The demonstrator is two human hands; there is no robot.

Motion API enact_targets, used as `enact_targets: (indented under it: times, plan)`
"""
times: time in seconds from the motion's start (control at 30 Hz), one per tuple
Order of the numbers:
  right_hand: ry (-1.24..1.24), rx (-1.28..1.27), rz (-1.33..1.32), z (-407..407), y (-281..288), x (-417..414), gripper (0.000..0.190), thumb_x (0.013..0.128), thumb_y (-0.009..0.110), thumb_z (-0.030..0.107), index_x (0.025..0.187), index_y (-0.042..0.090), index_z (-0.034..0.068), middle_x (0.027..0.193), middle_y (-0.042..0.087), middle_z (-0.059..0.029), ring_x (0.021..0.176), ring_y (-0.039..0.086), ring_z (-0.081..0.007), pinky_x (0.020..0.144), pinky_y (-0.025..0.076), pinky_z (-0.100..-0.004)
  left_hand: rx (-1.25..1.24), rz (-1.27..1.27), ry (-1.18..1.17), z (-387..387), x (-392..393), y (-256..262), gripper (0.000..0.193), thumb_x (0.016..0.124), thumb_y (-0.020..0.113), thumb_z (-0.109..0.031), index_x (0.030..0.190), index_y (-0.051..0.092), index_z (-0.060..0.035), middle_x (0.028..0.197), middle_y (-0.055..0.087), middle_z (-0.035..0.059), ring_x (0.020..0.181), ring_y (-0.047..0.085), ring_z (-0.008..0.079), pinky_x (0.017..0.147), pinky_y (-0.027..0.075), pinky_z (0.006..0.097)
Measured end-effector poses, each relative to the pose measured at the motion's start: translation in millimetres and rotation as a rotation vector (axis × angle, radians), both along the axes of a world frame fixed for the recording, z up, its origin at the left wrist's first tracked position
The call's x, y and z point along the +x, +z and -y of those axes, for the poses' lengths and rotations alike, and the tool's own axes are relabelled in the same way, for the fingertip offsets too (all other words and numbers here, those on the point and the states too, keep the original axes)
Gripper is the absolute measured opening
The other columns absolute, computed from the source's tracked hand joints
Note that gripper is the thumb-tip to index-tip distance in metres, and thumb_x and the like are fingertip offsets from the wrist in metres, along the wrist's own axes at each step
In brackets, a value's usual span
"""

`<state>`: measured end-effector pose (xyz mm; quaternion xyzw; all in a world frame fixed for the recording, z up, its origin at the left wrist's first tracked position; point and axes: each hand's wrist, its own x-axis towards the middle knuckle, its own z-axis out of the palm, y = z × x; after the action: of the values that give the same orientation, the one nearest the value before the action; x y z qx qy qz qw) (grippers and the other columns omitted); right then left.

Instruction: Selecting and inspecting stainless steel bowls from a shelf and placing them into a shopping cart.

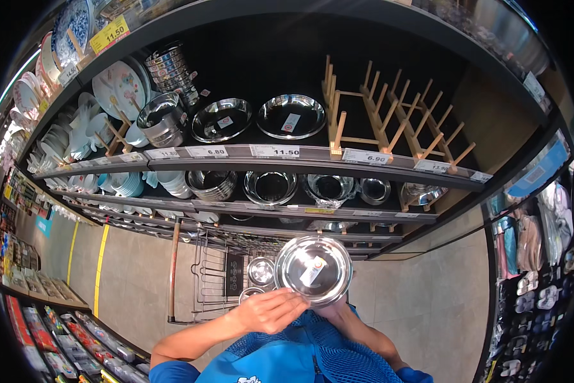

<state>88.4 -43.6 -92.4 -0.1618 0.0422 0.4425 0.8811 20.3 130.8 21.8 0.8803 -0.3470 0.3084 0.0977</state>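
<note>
A round, shiny metal dish (314,271) with a paper label inside it is held in front of my blue vest. My left hand (272,310) has its fingers together on the dish's lower left rim. From below, my right hand (332,308) supports the same dish near its lower right side; most of its fingers are hidden under it. Just left of the dish, a shopping cart (205,282) carries round metal dishes (261,271).
Ahead stands a shelf (277,166) with metal plates (291,116), stacked metal bowls (162,119), wooden racks (382,115) and white crockery (119,89). Packaged goods hang at the right (531,239). Another display (71,335) fills the lower left.
</note>
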Motion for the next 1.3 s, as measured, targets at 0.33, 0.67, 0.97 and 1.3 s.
enact_targets:
  times: [0.33, 0.67, 0.97, 1.3]
  plan:
    - [0.001, -0.065, 0.009, 3.9, 2.3, 1.3, 0.113, 0.06, 0.04, 0.089, 0.142, 0.031, 0.011, 0.143, 0.037, -0.014, 0.128, 0.04, -0.032, 0.106, 0.035, -0.0493, -0.055, -0.054, 0.018, 7.5, 1.0, -3.1, 0.021, 0.072, 0.07, -0.014, 0.093, 0.072, -0.0108, 0.087, 0.069, -0.001, 0.078, 0.066, 0.009, 0.079, 0.054, 0.0225]
    - [0.067, 0.117, 0.038, 3.3, -12.8, 2.9, 0.116, 0.053, 0.052, 0.085, 0.14, 0.033, 0.008, 0.139, 0.041, -0.0137, 0.126, 0.044, -0.0321, 0.104, 0.04, -0.0481, -0.196, -0.165, -0.058, 6.3, 15.3, -0.4, 0.031, 0.067, 0.08, -0.03, 0.09, 0.071, -0.0113, 0.087, 0.069, -0.0019, 0.078, 0.067, 0.0116, 0.076, 0.055, 0.0235]
    - [-0.021, -0.01, 0.184, -2.2, 22.1, 1.8, 0.107, 0.057, 0.055, 0.08, 0.142, 0.03, 0.02, 0.148, 0.029, -0.0056, 0.136, 0.029, -0.029, 0.111, 0.028, -0.0521, -0.169, -0.65, 0.22, 23.9, 45.1, 28.4, 0.111, 0.054, 0.081, -0.048, 0.144, 0.029, -0.0084, 0.148, 0.022, 0.0178, 0.135, 0.018, 0.0454, 0.106, 0.02, 0.0605]
    - [-0.002, -0.015, 0.073, 0.9, 21.1, -0.2, 0.107, 0.06, 0.045, 0.084, 0.146, 0.023, 0.024, 0.149, 0.026, -0.0072, 0.136, 0.03, -0.0294, 0.11, 0.032, -0.0505, -0.123, -0.627, 0.219, 33.6, 48.8, 39.9, 0.105, 0.058, 0.078, -0.053, 0.142, 0.033, -0.0073, 0.138, 0.032, 0.0204, 0.127, 0.029, 0.0434, 0.102, 0.028, 0.0561]
